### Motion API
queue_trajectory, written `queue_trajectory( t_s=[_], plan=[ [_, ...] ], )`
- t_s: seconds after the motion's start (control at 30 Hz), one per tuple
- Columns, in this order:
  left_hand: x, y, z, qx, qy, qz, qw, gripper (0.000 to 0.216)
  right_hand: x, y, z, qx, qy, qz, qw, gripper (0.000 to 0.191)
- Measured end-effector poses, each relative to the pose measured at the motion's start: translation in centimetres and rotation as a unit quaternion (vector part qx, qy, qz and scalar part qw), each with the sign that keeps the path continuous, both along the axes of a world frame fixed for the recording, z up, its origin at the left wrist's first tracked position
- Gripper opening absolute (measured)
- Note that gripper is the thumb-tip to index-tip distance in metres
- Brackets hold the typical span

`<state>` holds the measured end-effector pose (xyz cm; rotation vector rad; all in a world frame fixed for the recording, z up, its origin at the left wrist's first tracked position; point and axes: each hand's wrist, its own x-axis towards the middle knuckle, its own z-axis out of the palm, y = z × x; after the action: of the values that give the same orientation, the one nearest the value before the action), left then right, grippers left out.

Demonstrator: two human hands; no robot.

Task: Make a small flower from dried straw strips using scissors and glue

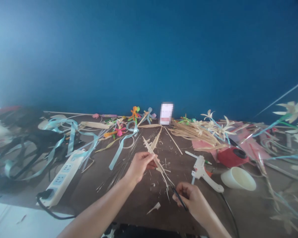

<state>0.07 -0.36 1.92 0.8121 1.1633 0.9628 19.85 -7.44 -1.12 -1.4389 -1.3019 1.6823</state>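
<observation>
My left hand pinches a long, pointed strip of pale dried husk between thumb and fingers over the middle of the table. The strip's near end is split into thin slivers that hang toward my right hand. That hand is closed around what look like slim black scissors, with their tip by the slivers; the blades are hard to make out. Small pale scraps lie on the dark tabletop below and around the strip. Another husk piece lies just behind my left hand.
To the right are a white glue gun, a white cup, a red object and a husk pile. A power strip and blue ribbon lie left. A blurred phone-like screen stands against the blue wall.
</observation>
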Motion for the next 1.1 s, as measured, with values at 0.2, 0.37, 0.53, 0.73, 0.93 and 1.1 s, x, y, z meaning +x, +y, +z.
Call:
queue_trajectory(
  t_s=[0.2, 0.37, 0.53, 0.73, 0.93, 1.1],
  plan=[
    [0.24, -0.06, -0.17, -0.003, 0.000, 0.002, 1.000, 0.027, -0.04, 0.28, -0.50, 0.007, 0.014, -0.004, 1.000, 0.023],
    [0.21, 0.09, -0.18, -0.005, -0.002, -0.003, 1.000, 0.026, -0.08, 0.32, -0.53, -0.001, 0.025, -0.009, 1.000, 0.024],
    [0.31, 0.21, -0.05, -0.011, -0.003, -0.004, 1.000, 0.025, -0.17, 0.51, -0.19, 0.000, 0.015, -0.007, 1.000, 0.023],
    [0.29, 0.24, -0.06, -0.010, -0.007, -0.002, 1.000, 0.024, -0.28, 0.47, -0.61, -0.011, 0.028, -0.014, 0.999, 0.026],
    [0.39, 0.23, -0.43, -0.022, -0.010, -0.003, 1.000, 0.025, -0.46, 0.53, -0.51, -0.013, 0.042, -0.016, 0.999, 0.026],
    [0.45, 0.31, -0.59, -0.022, -0.013, -0.002, 1.000, 0.026, -0.32, 0.55, -0.26, -0.015, 0.022, -0.013, 1.000, 0.024]
  ],
)
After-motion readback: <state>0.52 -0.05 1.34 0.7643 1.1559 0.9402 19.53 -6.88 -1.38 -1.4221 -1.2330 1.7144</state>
